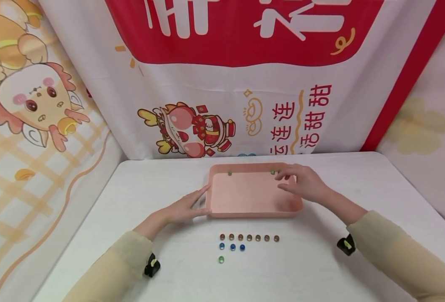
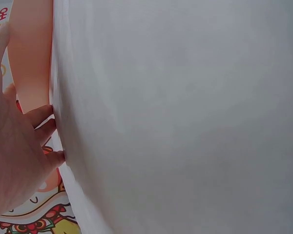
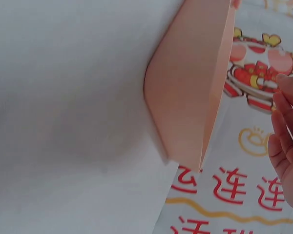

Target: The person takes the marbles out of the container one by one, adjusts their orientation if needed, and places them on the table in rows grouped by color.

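A shallow pink tray (image 1: pixel 245 195) lies on the table. My left hand (image 1: pixel 182 207) touches its left side, fingers spread and fairly straight. In the left wrist view, some of that hand's fingertips (image 2: pixel 53 158) rest at the white surface beside the tray. Over the tray's right part hovers my right hand (image 1: pixel 307 184), its fingers loosely bent, with nothing visible between them. Inside the tray, along the far wall, sit a green marble (image 1: pixel 229 173) on the left and another green marble (image 1: pixel 273 172) close to the right hand's fingers, with one more partly hidden there.
Nearer than the tray, several brownish marbles (image 1: pixel 249 238) form a row. Below them are three blue marbles (image 1: pixel 232 247), then a single green marble (image 1: pixel 221 259). Printed cloth (image 1: pixel 207 84) stands behind the white table (image 1: pixel 162 176) and at both sides.
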A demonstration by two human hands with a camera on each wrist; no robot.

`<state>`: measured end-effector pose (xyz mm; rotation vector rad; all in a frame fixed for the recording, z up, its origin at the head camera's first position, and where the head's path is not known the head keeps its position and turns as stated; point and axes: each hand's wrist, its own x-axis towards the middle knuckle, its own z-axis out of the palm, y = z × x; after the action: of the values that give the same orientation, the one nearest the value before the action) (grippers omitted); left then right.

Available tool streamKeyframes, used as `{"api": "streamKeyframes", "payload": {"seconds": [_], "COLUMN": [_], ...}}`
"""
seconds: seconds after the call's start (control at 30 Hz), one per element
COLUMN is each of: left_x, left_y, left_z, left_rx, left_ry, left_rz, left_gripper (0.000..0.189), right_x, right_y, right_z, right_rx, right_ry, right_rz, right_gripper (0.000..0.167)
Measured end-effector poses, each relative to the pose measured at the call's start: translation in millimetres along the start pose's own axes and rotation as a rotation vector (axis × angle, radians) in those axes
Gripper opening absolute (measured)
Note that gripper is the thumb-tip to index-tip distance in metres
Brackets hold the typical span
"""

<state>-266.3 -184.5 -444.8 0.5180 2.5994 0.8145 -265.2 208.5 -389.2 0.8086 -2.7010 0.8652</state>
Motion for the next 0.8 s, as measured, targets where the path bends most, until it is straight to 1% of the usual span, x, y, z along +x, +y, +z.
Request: {"api": "streamKeyframes", "payload": {"seconds": [0.23, 0.33, 0.43, 0.57, 0.8], "left_x": [0.7, 0.9, 0.4, -0.6, -0.6], "left_y": [1.5, 1.3, 1.6, 2.8, 2.3], "left_z": [1.1, 1.6, 1.7, 1.2, 0.9], "left_rx": [0.005, 0.007, 0.008, 0.002, 0.006], "left_ry": [-0.008, -0.007, -0.008, -0.005, 0.003], "left_rz": [0.001, 0.009, 0.009, 0.014, 0.008], "left_gripper": [0.089, 0.089, 0.089, 0.089, 0.089], "right_x": [4.9, 8.5, 11.7, 15.1, 21.7], "right_y": [25, 34, 43, 51, 64], "right_z": [-9, -13, -16, -20, -21], "right_rx": [-0.009, -0.033, -0.059, -0.076, -0.114], "right_ry": [0.009, 0.021, 0.024, 0.007, -0.047], "right_rz": [0.027, 0.036, 0.066, 0.119, 0.172], "right_gripper": [0.018, 0.018, 0.020, 0.023, 0.030]}}
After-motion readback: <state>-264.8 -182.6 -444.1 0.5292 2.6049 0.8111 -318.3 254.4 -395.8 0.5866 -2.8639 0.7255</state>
